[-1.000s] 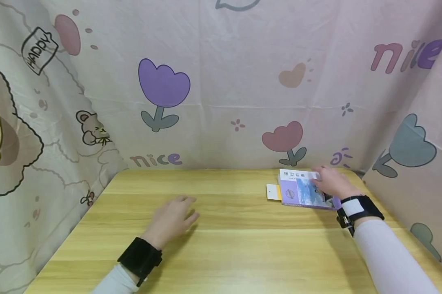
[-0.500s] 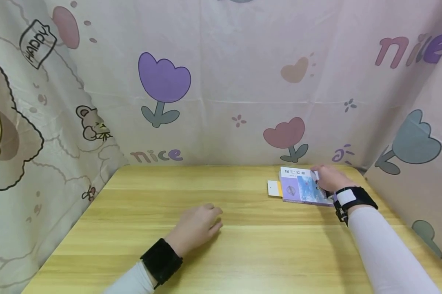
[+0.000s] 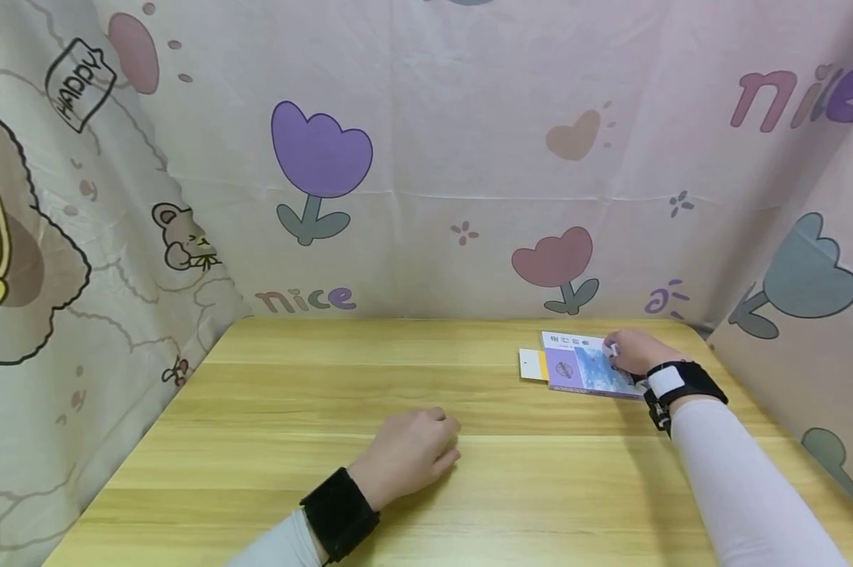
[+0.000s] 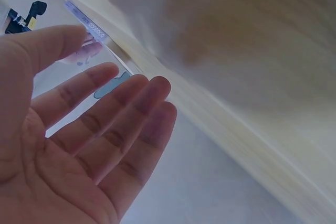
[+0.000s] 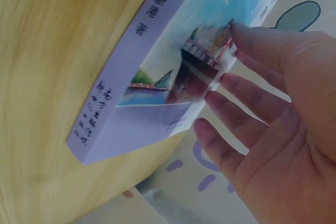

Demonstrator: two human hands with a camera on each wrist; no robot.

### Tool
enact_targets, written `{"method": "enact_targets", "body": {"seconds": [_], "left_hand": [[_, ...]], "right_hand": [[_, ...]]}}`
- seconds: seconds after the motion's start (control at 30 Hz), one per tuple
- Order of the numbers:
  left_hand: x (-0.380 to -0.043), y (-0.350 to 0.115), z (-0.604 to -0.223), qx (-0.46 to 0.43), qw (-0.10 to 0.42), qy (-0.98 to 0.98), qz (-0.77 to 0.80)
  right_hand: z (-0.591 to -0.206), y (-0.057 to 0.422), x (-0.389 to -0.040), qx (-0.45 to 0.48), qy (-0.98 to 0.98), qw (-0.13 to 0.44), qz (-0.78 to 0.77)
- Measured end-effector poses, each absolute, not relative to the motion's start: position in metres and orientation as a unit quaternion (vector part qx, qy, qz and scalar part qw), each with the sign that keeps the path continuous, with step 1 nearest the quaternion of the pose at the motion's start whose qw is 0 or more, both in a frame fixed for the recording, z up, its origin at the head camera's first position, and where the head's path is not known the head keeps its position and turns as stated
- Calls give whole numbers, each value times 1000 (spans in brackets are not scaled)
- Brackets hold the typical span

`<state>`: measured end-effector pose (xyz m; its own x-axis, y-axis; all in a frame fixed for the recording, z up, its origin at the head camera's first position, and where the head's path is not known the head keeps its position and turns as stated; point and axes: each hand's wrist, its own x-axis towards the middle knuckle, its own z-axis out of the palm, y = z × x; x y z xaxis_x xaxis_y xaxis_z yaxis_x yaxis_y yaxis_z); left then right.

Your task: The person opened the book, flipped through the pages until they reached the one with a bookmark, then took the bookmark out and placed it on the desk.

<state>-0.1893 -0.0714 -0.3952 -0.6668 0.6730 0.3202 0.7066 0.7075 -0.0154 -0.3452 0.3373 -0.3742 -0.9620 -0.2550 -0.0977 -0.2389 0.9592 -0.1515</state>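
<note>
A paperback book with a lilac and blue cover lies at the back right of the wooden table. My right hand grips its far edge near the right end. In the right wrist view the thumb lies on the painted cover, while the other fingers bend along the opposite edge. A white card with a yellow band sticks out from the book's left side. Over the table's middle my left hand is relaxed with nothing in it; its palm and loosely bent fingers show in the left wrist view.
The light wooden table runs back to a printed curtain, which also hangs along the left and right sides. Both wrists carry black straps, the left strap and the right strap.
My left hand has moved rightward and slightly nearer. The right hand's fingers have curled in at the book's far edge, and that edge now appears lower in the head view.
</note>
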Motion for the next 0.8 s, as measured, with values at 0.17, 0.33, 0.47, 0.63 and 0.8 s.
{"method": "enact_targets", "body": {"seconds": [0.17, 0.33, 0.47, 0.63, 0.8], "left_hand": [[-189, -69, -395, -370, 144, -917, -49], [-188, -69, -396, -363, 132, -921, -45], [-189, -67, -396, -363, 125, -922, -46], [-190, -66, -397, -366, 122, -921, -56], [-190, -65, -397, -365, 116, -922, -61]], "right_hand": [[-369, 334, -344, -109, 988, 82, -72], [-368, 332, -342, -104, 988, 85, -71], [-366, 328, -339, -105, 988, 86, -74], [-364, 323, -335, -122, 988, 65, -64], [-364, 318, -333, -135, 988, 54, -56]]}}
